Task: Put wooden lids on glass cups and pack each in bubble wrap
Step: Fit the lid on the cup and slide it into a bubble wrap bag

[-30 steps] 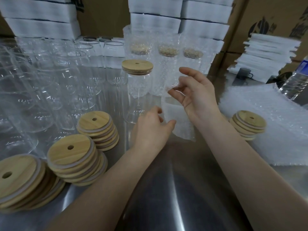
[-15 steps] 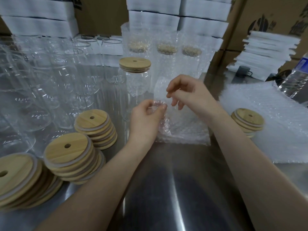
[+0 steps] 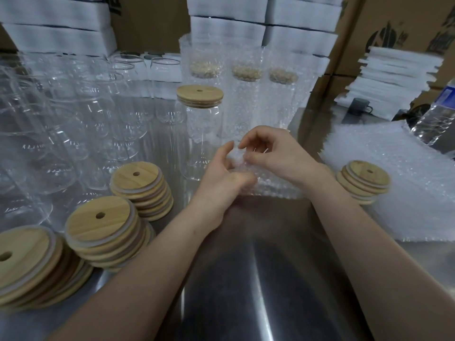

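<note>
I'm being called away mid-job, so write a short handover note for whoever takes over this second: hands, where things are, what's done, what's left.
Hands: left hand and right hand both pinch a bubble wrap piece over the table.
Things: lidded cup stands just behind the hands, unwrapped; lid stacks left and right; bare cups far left; bubble wrap pile right.
Done: three wrapped cups at the back.
Left: wrap the lidded cup, then lid and wrap the bare cups.
</note>
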`<state>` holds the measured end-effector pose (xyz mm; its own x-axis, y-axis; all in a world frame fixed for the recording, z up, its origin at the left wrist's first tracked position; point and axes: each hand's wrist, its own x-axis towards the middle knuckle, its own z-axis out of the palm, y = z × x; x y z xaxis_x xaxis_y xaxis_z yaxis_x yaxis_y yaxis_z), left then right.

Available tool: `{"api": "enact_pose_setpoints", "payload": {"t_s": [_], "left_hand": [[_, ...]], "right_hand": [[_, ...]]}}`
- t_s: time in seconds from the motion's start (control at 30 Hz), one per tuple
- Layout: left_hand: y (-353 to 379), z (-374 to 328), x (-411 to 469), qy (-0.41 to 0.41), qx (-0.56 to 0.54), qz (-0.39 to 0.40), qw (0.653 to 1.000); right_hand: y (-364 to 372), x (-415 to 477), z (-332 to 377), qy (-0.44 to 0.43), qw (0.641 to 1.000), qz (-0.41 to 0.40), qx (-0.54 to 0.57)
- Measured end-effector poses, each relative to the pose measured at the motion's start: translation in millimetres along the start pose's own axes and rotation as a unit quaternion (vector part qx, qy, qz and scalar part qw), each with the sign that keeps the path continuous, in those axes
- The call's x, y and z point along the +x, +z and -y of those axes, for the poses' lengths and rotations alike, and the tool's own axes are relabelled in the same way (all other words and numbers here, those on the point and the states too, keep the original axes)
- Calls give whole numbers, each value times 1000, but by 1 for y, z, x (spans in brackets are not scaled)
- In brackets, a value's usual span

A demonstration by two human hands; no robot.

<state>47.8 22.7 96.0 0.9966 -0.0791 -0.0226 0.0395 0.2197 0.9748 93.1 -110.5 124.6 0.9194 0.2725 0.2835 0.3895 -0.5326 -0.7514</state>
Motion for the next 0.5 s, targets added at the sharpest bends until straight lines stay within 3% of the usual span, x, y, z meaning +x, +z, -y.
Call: {"api": "enact_pose_setpoints", "payload": {"t_s": [0.17, 0.33, 0.43, 0.5], "left_hand": [[-2, 4, 3, -39, 43, -13, 998], [-4, 5, 1, -51, 37, 22, 998], [-5, 4, 1, -34, 28, 7, 999], [-6, 5, 2, -21, 20, -9, 1000]], "right_hand": [[2, 4, -7, -11, 994, -105, -33], [5, 5, -10, -9, 987, -151, -47], [3, 4, -7, -4, 993, -115, 3], [-1, 3, -6, 8, 998, -30, 52]]}}
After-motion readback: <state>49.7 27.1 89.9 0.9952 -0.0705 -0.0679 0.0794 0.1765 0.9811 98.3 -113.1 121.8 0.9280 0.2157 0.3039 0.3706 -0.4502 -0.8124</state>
